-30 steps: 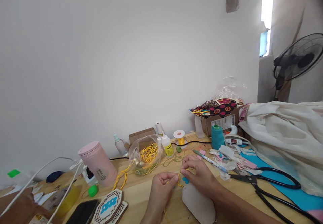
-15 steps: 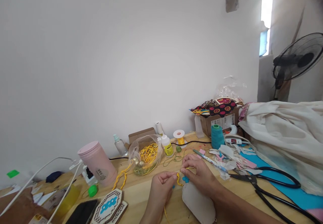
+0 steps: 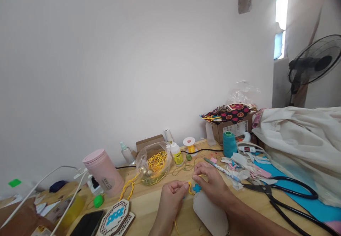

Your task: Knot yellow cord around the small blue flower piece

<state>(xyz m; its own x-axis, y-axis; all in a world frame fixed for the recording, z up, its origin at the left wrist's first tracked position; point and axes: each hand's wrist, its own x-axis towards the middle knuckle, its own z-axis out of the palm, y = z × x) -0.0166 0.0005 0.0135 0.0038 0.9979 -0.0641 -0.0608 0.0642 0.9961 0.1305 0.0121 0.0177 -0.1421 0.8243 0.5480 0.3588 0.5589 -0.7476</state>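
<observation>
Yellow cord [image 3: 190, 189] runs between my two hands, with a loose end hanging below the left one. My left hand [image 3: 173, 195] is closed, thumb and fingertips pinching the cord. My right hand [image 3: 210, 182] is also pinched, its fingertips on the upper part of the cord. Just under the right fingers lies a small blue flower shape [image 3: 196, 188]. A pale, rounded flat piece [image 3: 209, 213] rests below the right hand, partly hidden by the wrist. To the left is a stack of cut-out wooden tags [image 3: 115, 216] with blue flowers and a yellow braided cord.
Large black-handled scissors [image 3: 269, 189] and a pen [image 3: 222, 168] lie to the right, among paper scraps. Behind stand a glue bottle [image 3: 176, 153], a bag of yellow cord [image 3: 157, 161] and a teal thread cone [image 3: 229, 144]. A pink tumbler [image 3: 103, 172] and a phone [image 3: 87, 223] are at left.
Both hands have shifted very slightly right in the picture, still pinching. A little more of the blue flower shape shows beneath the right fingers.
</observation>
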